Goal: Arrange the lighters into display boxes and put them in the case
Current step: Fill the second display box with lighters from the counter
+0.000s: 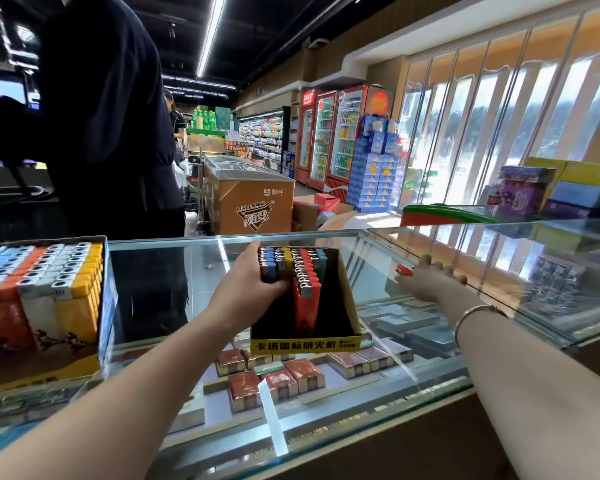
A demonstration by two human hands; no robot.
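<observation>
At the far left of the frame a full display box (pixel 49 299) sat on the glass counter (pixel 167 271), packed tight with blue, orange, white and yellow lighters standing in rows. Behind it, in the upper left, a person in dark clothing (pixel 108 116) stood on the other side of the counter.

In the middle of the frame the second display box (pixel 305 344), black inside with a yellow front strip, stood on the glass, only partly filled. The left hand (pixel 253 282) reached into its left side, fingers curled round a block of blue and yellow lighters (pixel 272 265) and holding them upright against the box's back left corner. Just to the right of that block stood a row of red lighters (pixel 305 292), with a few green ones (pixel 321 258) behind; the right part of the box was bare (black cardboard showed there).

Right of centre, the right hand (pixel 430 278) lay out over the glass, well apart from the box, pinching a single red lighter (pixel 405 270) between thumb and fingers. A bracelet (pixel 478 315) circled that wrist.

The step in hand looked to be filling this second box. The next move would likely call for carrying the red lighter back left to the box and slotting it upright, metal head up, while the left hand braced the loose rows against tipping. The case under the glass held packs (pixel 278 379), and neither box was in it yet.
</observation>
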